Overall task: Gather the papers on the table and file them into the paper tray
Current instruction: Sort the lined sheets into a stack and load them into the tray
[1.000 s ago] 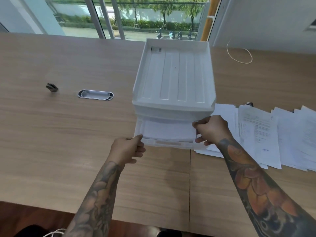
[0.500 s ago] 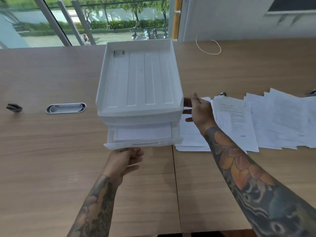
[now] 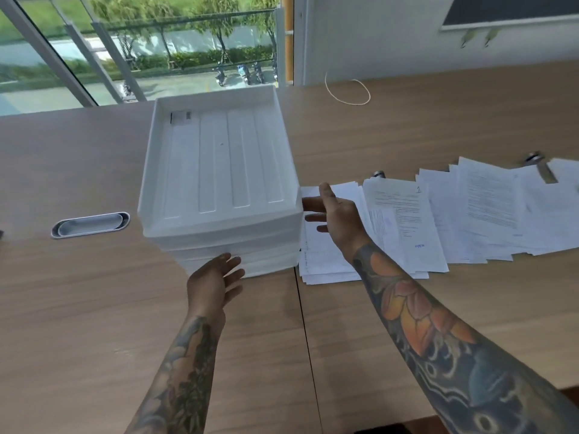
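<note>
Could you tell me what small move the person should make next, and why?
Probably lower the right hand onto the nearest stack of papers and gather it. The tray's bottom drawer looks closed, both hands are open and hold nothing, and papers lie spread beside the tray.

The paper tray (image 3: 219, 170) looks like white moulded plastic, smooth with a faint sheen and raised ribs along its floor. The table (image 3: 94, 308) has a matt, light wood-grain finish with fine streaks. The papers (image 3: 438, 214) are thin matt white sheets bearing printed text. The oval cable grommet (image 3: 90, 224) set into the tabletop looks like smooth silvery metal or plastic.
</note>
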